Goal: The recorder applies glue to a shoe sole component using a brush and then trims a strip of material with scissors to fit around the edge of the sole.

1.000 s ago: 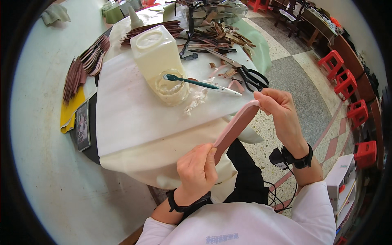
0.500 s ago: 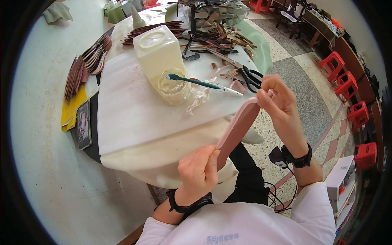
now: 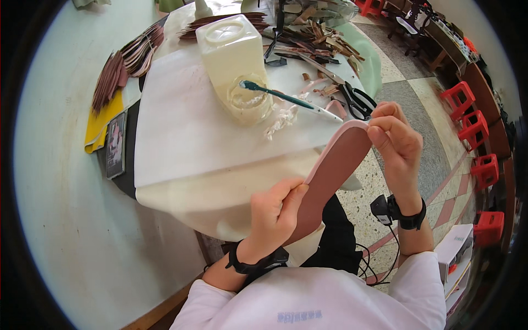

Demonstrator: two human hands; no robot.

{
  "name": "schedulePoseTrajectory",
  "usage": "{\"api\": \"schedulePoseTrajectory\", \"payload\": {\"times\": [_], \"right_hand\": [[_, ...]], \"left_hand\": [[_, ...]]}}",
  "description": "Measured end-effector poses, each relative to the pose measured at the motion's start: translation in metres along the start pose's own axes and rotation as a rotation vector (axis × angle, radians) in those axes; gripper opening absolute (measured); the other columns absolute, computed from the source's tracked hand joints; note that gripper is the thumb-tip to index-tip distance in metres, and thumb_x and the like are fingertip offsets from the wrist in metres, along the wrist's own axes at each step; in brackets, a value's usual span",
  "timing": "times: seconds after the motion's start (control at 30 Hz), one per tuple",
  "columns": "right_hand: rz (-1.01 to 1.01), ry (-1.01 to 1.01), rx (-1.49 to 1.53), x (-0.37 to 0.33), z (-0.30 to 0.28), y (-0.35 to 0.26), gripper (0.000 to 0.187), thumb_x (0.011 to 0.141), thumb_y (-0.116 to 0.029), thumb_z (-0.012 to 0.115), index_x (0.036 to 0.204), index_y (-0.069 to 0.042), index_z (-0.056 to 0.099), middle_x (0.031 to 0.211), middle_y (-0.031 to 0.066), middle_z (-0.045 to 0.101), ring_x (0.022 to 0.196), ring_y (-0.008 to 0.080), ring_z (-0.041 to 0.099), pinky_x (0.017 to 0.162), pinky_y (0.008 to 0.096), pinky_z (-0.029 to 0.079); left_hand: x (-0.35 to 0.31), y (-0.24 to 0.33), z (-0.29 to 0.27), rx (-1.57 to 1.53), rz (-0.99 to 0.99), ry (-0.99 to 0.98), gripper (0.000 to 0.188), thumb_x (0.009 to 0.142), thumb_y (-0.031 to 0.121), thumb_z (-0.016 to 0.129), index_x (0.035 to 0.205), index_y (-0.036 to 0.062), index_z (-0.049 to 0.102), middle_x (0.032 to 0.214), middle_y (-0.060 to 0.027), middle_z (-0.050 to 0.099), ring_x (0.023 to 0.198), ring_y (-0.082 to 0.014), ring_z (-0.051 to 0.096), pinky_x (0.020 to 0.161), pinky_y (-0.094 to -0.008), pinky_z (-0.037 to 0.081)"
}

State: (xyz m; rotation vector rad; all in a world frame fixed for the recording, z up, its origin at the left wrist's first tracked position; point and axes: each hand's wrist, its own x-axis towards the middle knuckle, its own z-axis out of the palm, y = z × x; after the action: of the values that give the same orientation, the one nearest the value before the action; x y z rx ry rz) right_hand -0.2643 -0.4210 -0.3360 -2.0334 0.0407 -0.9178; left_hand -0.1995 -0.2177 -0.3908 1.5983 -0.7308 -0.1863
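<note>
A dusty-pink insole (image 3: 336,175) with a paler pink rim slants over the table's near edge. My left hand (image 3: 274,213) pinches its left edge about midway, thumb on top and fingers curled. At the far rounded end, my right hand (image 3: 397,144) is closed on the rim between thumb and fingertips. Beyond it a toothbrush (image 3: 294,101), green and white, lies with its bristle end over a cut-open, crusted opening (image 3: 248,113) in a pale plastic jug (image 3: 231,58). White crumpled shreds (image 3: 281,122) lie beside the jug.
Black-handled scissors (image 3: 357,102) and leather scraps (image 3: 324,43) lie at the table's far right. Bundled insoles (image 3: 143,48) and a phone (image 3: 116,146) are on the left. Red stools (image 3: 473,129) stand on the floor to the right. A cable (image 3: 393,256) hangs from my right wristband.
The insole is turned so more of its broad face shows. My left hand has shifted slightly up and right along with it; my right hand keeps its hold on the far end.
</note>
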Motion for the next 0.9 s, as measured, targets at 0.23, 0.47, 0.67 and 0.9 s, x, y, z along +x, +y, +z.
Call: {"api": "schedulePoseTrajectory", "payload": {"times": [0.23, 0.47, 0.67, 0.9], "right_hand": [[0.158, -0.018, 0.031, -0.003, 0.007, 0.004, 0.011, 0.085, -0.004, 0.062, 0.079, 0.005, 0.058, 0.081, 0.0037, 0.050, 0.079, 0.0120, 0.044, 0.072, 0.0228, 0.035], [0.155, -0.055, 0.058, -0.001, 0.022, -0.004, 0.010, 0.084, -0.002, 0.062, 0.078, 0.004, 0.057, 0.080, 0.0040, 0.050, 0.079, 0.0125, 0.044, 0.072, 0.0233, 0.036], [0.150, -0.077, 0.041, -0.002, 0.032, -0.004, 0.009, 0.083, -0.001, 0.062, 0.076, 0.003, 0.057, 0.078, 0.0041, 0.050, 0.077, 0.0143, 0.045, 0.072, 0.0246, 0.036], [0.139, -0.097, 0.038, -0.004, 0.037, 0.001, 0.010, 0.082, -0.002, 0.063, 0.076, 0.003, 0.057, 0.077, 0.0045, 0.050, 0.076, 0.0146, 0.044, 0.071, 0.0246, 0.036]], "left_hand": [[0.013, -0.012, 0.000, -0.075, -0.092, -0.204, 0.018, 0.089, 0.008, 0.053, 0.103, -0.0006, 0.061, 0.065, -0.0116, 0.059, 0.054, -0.0134, 0.053, 0.054, -0.0237, 0.041], [0.027, 0.004, 0.003, -0.447, -0.168, -0.075, 0.023, 0.095, 0.012, 0.047, 0.110, -0.0008, 0.059, 0.083, -0.0047, 0.065, 0.073, -0.0068, 0.054, 0.065, -0.0201, 0.044], [0.027, -0.006, 0.004, -0.322, -0.067, -0.011, 0.014, 0.091, 0.004, 0.052, 0.099, -0.0026, 0.062, 0.074, -0.0011, 0.060, 0.067, -0.0044, 0.049, 0.060, -0.0196, 0.041], [0.023, -0.008, 0.002, -0.195, -0.026, -0.020, 0.013, 0.088, 0.001, 0.054, 0.099, -0.0018, 0.061, 0.071, -0.0044, 0.059, 0.064, -0.0054, 0.048, 0.057, -0.0202, 0.040]]}}
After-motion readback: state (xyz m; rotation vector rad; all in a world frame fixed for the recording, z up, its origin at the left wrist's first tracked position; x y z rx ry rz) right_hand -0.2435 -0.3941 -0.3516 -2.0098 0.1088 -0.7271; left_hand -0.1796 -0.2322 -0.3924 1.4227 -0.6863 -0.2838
